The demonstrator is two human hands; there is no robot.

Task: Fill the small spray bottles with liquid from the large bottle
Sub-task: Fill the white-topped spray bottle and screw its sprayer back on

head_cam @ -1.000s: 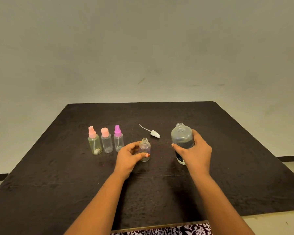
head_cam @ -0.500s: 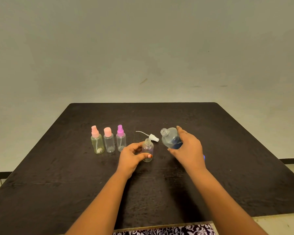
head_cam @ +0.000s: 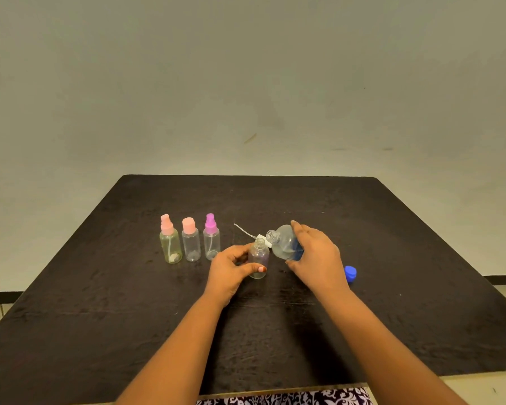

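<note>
Large bottle (head_cam: pixel 285 244) is being tilted by the right hand (head_cam: pixel 316 255), neck toward nine o'clock, so liquid reaches the uncapped small bottle (head_cam: pixel 258 260), which is being clasped steady by the left hand (head_cam: pixel 230 268) on the table (head_cam: pixel 406 258).

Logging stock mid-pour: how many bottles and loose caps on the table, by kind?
Small spray bottles: 4: pink-topped, pink-capped, magenta-topped, open one in left hand
Large bottle: 1, tilted in right hand
Loose white spray top: 1
Blue cap: 1
Total: 7

dark table (head_cam: pixel 100 302) with spray bottles (head_cam: pixel 191 243), blue cap (head_cam: pixel 350 274)
</note>
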